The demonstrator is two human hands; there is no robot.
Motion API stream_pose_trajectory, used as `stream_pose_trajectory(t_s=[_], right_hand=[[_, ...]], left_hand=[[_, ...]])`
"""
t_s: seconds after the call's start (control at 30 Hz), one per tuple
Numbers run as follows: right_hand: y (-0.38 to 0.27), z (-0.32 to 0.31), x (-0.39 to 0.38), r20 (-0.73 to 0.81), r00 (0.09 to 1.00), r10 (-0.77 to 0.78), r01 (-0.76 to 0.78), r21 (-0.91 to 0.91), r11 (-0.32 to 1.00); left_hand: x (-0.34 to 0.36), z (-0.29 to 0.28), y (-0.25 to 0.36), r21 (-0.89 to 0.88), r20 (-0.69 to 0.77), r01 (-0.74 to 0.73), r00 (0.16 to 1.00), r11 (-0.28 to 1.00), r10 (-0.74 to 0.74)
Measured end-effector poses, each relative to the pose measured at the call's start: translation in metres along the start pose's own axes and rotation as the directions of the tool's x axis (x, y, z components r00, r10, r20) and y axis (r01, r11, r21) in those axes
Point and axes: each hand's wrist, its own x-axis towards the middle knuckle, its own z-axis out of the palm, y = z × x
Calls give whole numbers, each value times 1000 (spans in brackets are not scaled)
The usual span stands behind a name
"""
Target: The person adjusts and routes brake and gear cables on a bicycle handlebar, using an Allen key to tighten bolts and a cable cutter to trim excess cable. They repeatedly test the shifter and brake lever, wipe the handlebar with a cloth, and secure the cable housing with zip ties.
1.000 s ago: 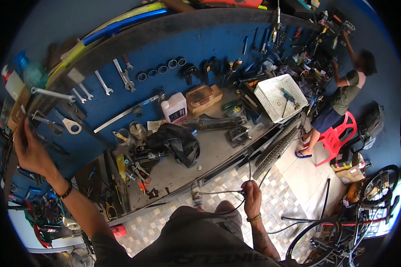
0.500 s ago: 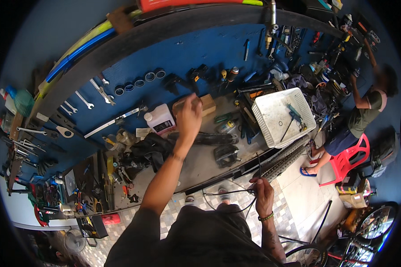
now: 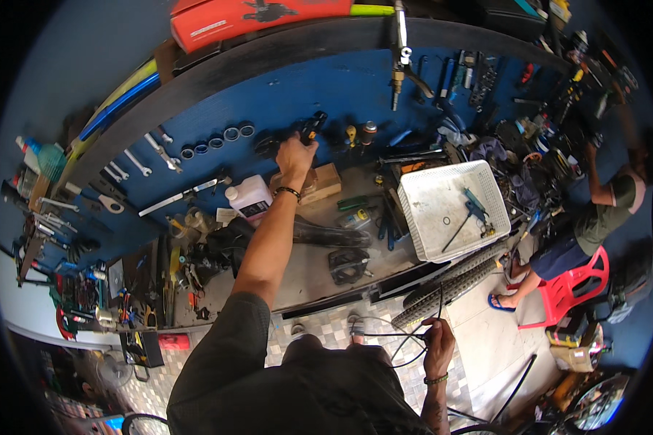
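My left hand (image 3: 296, 158) is stretched out to the blue wall panel, fingers curled at the lower part of a black tool with an orange mark (image 3: 313, 129). The tool's exact kind is hard to make out, since my hand hides part of it. Lower right, my right hand (image 3: 438, 344) is closed around thin black cables (image 3: 395, 335) that loop out to the left; one end sticks up above the fist. Below my left forearm are a pale jug with a white cap (image 3: 249, 197) and a cardboard box (image 3: 321, 183) on the workbench (image 3: 305, 272).
A white plastic basket (image 3: 422, 206) with a few tools stands on the bench. Bicycle tyres (image 3: 457, 281) lean at its front edge. Wrenches (image 3: 165, 154) hang on the panel. At right, another person (image 3: 598, 217) works beside a red chair (image 3: 569, 293).
My left hand has moved up and away from above the box to the black tool on the wall. My right hand keeps the cables, now lower in view. The view has shifted.
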Motion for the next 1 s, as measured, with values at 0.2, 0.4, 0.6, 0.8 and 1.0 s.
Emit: stream_pose_trajectory(t_s=[0.2,0.4,0.6,0.8,1.0], right_hand=[[7,22,30,253,964,-76,64,55,996],[-36,97,35,579,800,-155,245,-80,966],[-77,248,-14,882,435,-180,488,-63,871],[-90,446,-131,962,103,-254,654,127,746],[-44,622,-265,970,-56,-236,759,195,621]], left_hand=[[-57,-59,-31,-435,-179,-104,984,895,28],[-198,-169,-120,-727,473,392,881,-564,3],[-328,-268,-257,-745,526,356,833,-564,-169],[-427,-350,-401,-836,471,548,752,39,-461],[-464,-413,-531,-696,374,547,830,466,-415]])
